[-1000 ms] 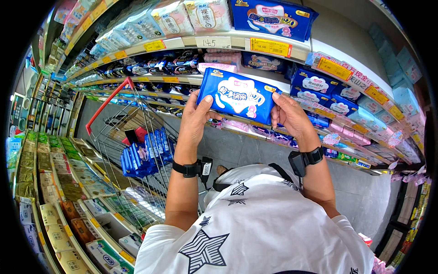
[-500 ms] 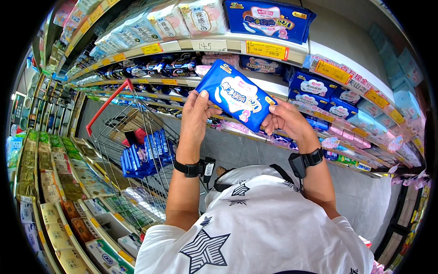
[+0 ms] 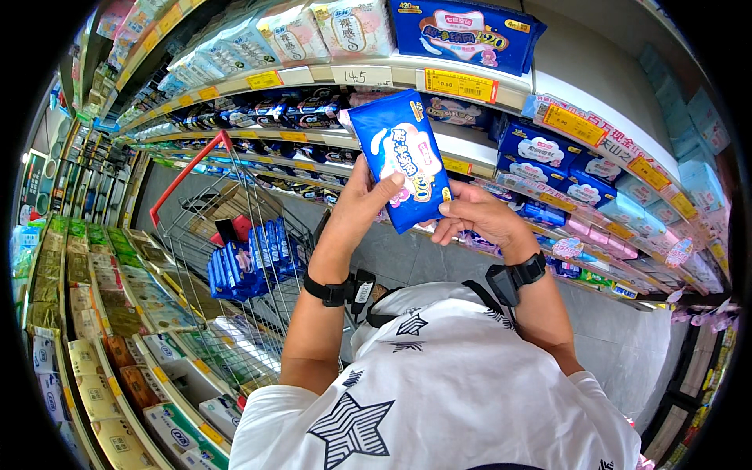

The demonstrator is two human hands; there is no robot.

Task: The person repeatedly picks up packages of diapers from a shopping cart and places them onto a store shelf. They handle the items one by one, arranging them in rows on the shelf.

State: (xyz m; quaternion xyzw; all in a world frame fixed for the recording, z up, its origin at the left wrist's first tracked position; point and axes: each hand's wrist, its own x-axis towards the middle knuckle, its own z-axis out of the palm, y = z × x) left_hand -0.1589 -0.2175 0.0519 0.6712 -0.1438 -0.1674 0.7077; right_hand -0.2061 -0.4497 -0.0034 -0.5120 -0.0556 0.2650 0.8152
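A blue, shiny pack of sanitary pads [image 3: 403, 153] is held up in front of the shelves, standing nearly upright with its printed front toward me. My left hand [image 3: 362, 202] grips its lower left side, thumb lying across the front and fingers hidden behind. At the lower right corner, my right hand [image 3: 479, 215] pinches the pack between thumb and fingers. Directly behind it, shelves carry similar blue packs [image 3: 536, 146] and a large blue pack [image 3: 470, 35] on the upper level.
To my left stands a wire shopping cart [image 3: 176, 258] with a red handle [image 3: 188, 176], holding several blue packs [image 3: 252, 266] and a cardboard box [image 3: 244, 202]. A shelf of tissue packs [image 3: 98, 399] runs along the left. Yellow price tags [image 3: 460, 84] line the shelf edge ahead.
The pack has been turned from lying slantwise to nearly upright. My left hand has shifted right, its thumb now farther over the front. My right hand has moved slightly left and down.
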